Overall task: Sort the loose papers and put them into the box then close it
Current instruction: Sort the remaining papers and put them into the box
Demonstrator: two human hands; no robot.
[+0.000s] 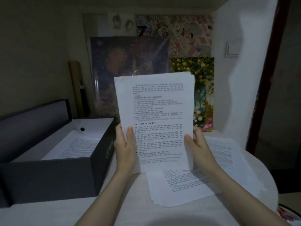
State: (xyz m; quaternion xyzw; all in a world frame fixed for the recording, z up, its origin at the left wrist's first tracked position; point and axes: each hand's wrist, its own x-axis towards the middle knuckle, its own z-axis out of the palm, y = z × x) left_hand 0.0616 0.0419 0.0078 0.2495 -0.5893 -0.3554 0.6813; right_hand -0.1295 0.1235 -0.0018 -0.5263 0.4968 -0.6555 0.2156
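Observation:
I hold a stack of printed papers (156, 118) upright over the table, its bottom edge near the tabletop. My left hand (125, 144) grips the stack's lower left edge, thumb on the front. My right hand (197, 144) grips the lower right edge the same way. More loose printed sheets (179, 185) lie spread on the table below and to the right (228, 154). The dark open box (53, 173) stands to the left with some printed sheets (76, 147) inside. Its lid (32, 123) stands raised behind it.
Posters and framed pictures (192, 88) lean against the back wall. A cardboard tube (76, 85) stands in the corner behind the box. The white round table (48, 214) has its edge at the right, with a colourful object (286, 216) beyond it.

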